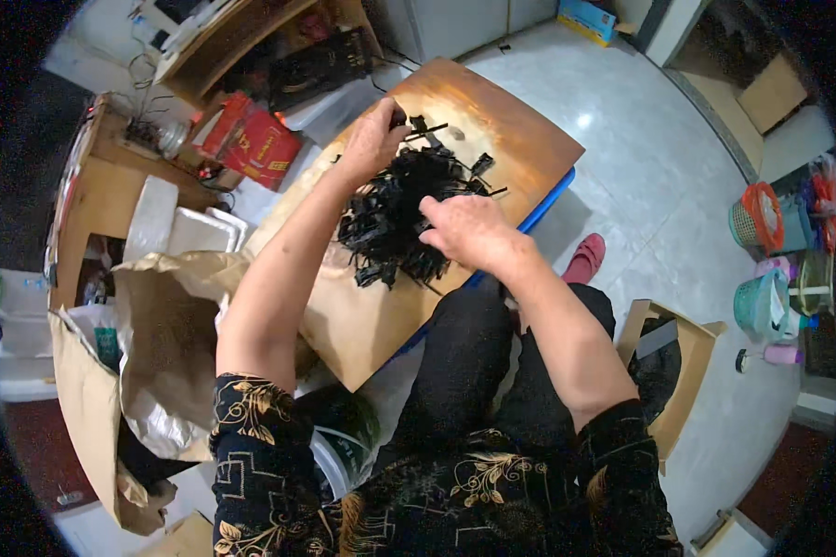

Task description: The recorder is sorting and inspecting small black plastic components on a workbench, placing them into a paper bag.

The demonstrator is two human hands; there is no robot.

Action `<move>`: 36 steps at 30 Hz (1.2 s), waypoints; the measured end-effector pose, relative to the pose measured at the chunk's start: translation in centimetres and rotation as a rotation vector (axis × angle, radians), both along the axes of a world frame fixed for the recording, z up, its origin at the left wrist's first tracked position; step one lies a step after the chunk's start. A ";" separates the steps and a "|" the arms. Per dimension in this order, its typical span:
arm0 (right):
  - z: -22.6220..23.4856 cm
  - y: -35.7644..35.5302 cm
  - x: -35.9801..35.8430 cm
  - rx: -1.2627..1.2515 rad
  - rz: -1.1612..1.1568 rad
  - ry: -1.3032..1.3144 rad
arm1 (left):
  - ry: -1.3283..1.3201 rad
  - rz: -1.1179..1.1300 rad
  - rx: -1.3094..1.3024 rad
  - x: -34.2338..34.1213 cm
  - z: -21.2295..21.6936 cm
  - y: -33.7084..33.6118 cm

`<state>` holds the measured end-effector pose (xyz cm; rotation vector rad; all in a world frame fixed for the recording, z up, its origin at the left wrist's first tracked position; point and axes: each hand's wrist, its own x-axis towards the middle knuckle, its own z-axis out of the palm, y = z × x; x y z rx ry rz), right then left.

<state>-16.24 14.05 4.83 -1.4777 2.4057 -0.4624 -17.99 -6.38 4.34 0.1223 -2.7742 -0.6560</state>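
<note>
1. Black plastic pieces [401,215] lay in one tangled heap near the middle of the brown board [520,139] that served us as a desk; a few strays [427,128] sat just beyond the heap toward the far edge.
2. We noted the left hand [373,139] at the far side of the heap, fingers closed around one or two pieces. The right hand [469,230] rested on the near side, fingers curled into the pile; whether it actually gripped a piece we could not tell.
3. Risk, as we judged it: the pieces looked interlocked, so pulling one free could drag neighbours along and scatter them.
4. Risk: the board sat tilted across a blue support [548,209], with its edge close to the heap. A sweep of either hand could push pieces off onto the tiled floor [650,176].
5. Risk: the open paper sack [158,343] stood beside the left forearm, and an elbow could tip it.
6. Counts: heap, one; pieces in it, too many and too tangled to count; strays beyond it, roughly four or five; hands, two; paper sack, one; red slipper [585,258] on the floor, one; open cardboard box [664,371] by the right knee, one.
</note>
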 end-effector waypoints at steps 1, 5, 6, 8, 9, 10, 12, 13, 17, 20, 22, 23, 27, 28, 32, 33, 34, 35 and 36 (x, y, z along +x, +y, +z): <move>-0.2 0.1 -0.1 0.023 -0.015 -0.023 | -0.028 0.055 0.158 0.7 0.3 0.1; 0.0 -0.4 0.5 0.021 -0.009 0.020 | -0.140 0.242 0.662 4.4 -1.7 -2.4; -0.3 -0.2 0.4 0.066 -0.030 0.017 | -0.219 0.276 0.852 5.5 -1.4 -1.7; -0.3 -0.6 0.7 0.062 -0.011 -0.009 | -0.311 0.313 0.829 8.5 -1.7 -1.6; -0.4 -0.8 0.9 0.076 0.003 -0.036 | -0.274 0.397 0.913 10.2 -2.2 -1.1; -0.9 -1.0 1.1 0.041 0.022 -0.045 | -0.233 0.482 0.998 12.0 -2.8 -0.7; -2.2 -1.2 1.2 -0.097 0.013 -0.083 | -0.258 0.507 1.251 14.8 -3.1 -0.4; -3.5 -1.3 1.4 -0.093 0.018 -0.082 | -0.171 0.635 1.415 15.9 -3.0 0.9; -4.0 -2.5 5.4 -0.337 -0.062 -0.584 | -0.019 0.695 1.891 22.2 -7.0 2.3; -2.4 -1.9 9.4 -0.332 -0.164 -1.128 | 0.101 0.568 1.892 25.6 -6.9 5.4; -1.8 -1.1 11.1 -0.367 -0.108 -1.290 | 0.146 0.516 1.922 27.0 -5.4 7.0; -1.7 -0.9 11.9 -0.353 -0.108 -1.290 | 0.185 0.482 1.897 27.5 -4.9 7.5; -1.8 -0.4 13.4 -0.413 -0.057 -1.369 | 0.260 0.417 1.830 28.8 -3.2 9.1; -1.7 -0.4 13.6 -0.425 -0.026 -1.404 | 0.272 0.370 1.821 29.0 -3.1 9.1; -1.2 -0.1 14.5 -0.444 -0.005 -1.483 | 0.316 0.263 1.786 30.4 -3.1 9.1; -1.2 -0.3 14.4 -0.433 -0.012 -1.473 | 0.307 0.237 1.789 30.5 -3.2 9.1; -1.3 -0.3 14.5 -0.422 -0.023 -1.467 | 0.302 0.244 1.792 30.5 -3.1 9.3; -1.5 -0.4 14.4 -0.413 -0.046 -1.469 | 0.271 0.225 1.758 30.5 -3.0 9.4; -1.8 -0.3 14.2 -0.411 -0.053 -1.476 | 0.239 0.205 1.724 30.4 -2.9 9.5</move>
